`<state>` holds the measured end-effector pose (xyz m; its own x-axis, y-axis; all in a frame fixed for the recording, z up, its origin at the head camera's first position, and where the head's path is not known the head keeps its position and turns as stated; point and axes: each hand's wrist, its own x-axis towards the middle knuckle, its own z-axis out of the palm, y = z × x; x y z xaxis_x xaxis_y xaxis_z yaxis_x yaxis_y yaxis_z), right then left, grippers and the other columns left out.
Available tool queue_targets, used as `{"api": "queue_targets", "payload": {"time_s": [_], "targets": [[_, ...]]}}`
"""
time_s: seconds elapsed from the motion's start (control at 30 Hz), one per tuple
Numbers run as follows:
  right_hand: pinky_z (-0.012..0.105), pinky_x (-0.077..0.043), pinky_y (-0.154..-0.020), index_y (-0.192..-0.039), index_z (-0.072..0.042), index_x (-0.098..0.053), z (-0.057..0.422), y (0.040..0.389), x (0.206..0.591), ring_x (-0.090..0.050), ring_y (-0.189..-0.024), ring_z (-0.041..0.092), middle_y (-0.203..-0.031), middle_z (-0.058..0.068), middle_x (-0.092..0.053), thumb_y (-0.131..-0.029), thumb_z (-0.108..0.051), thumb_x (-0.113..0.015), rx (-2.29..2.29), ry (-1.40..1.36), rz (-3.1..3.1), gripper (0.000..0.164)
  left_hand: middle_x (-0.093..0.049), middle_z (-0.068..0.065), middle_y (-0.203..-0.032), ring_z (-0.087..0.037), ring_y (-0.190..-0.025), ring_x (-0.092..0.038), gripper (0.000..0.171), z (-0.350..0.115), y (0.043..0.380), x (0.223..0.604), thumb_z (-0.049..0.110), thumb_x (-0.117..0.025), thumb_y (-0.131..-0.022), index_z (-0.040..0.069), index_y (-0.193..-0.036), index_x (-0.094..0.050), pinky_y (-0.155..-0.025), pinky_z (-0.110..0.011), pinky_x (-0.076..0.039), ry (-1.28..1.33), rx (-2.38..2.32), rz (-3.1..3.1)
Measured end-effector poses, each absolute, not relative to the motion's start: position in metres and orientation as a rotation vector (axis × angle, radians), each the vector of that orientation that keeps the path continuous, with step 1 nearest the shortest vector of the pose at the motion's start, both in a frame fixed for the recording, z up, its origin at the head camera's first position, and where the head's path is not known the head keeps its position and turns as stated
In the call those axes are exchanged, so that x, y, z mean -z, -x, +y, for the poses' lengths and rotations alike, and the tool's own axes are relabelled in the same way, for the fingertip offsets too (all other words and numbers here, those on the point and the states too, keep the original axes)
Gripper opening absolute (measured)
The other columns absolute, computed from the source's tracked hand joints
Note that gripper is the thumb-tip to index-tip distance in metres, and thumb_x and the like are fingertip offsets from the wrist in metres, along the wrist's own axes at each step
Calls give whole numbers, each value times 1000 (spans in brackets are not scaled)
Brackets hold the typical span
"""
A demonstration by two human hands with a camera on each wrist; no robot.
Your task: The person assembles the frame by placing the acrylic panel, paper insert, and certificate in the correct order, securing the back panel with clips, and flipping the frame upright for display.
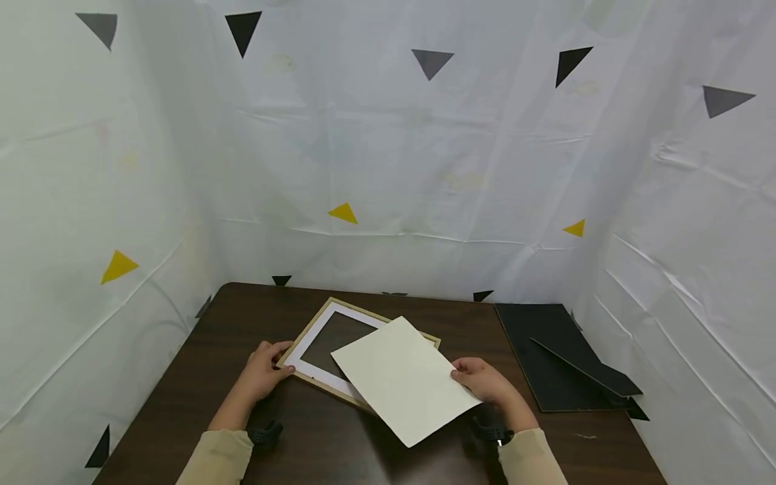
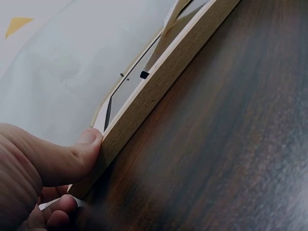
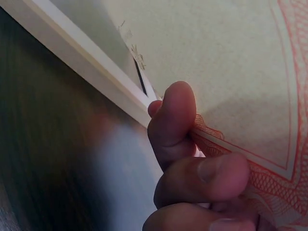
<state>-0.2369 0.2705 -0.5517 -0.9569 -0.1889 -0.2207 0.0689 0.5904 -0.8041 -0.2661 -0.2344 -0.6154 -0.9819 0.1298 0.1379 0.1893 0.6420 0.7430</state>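
Note:
A light wooden picture frame [image 1: 330, 389] with a white mat [image 1: 312, 337] lies at an angle on the table. My left hand [image 1: 261, 372] grips its left corner, thumb on the upper edge and fingers curled below, as the left wrist view shows. Over the frame's right part, a cream paper sheet [image 1: 406, 380] is held tilted, hiding that part. My right hand [image 1: 483, 381] pinches the sheet by its right edge. In the right wrist view the sheet's other side carries a red ornamental border [image 3: 260, 175] and small dark marks.
On the table's right side lies a black backing board [image 1: 527, 337] with a raised black flap [image 1: 585, 367] over it. The dark wooden table [image 1: 315, 451] is enclosed by white sheeting [image 1: 388, 148] printed with triangles.

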Motion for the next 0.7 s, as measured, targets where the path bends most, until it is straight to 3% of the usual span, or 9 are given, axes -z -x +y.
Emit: {"api": "queue_targets", "payload": {"time_s": [0.27, 0.7], "targets": [[34, -52, -72, -115, -3, -75, 262, 238, 547, -64, -81, 18, -97, 7, -72, -109, -18, -65, 1252, 147, 2538, 19, -58, -15, -116, -28, -102, -49, 49, -233, 268, 611, 16, -84, -98, 2, -141, -65, -86, -39, -42, 174, 1333, -2816], [34, -55, -74, -120, -4, -73, 248, 242, 548, -67, -82, 18, -103, 8, -71, -110, -21, -65, 1210, 229, 2488, 22, -61, -12, -113, -26, -99, -51, 46, -232, 267, 615, 14, -85, -95, 7, -138, -71, -84, -39, -45, 262, 1260, -2789]]}}
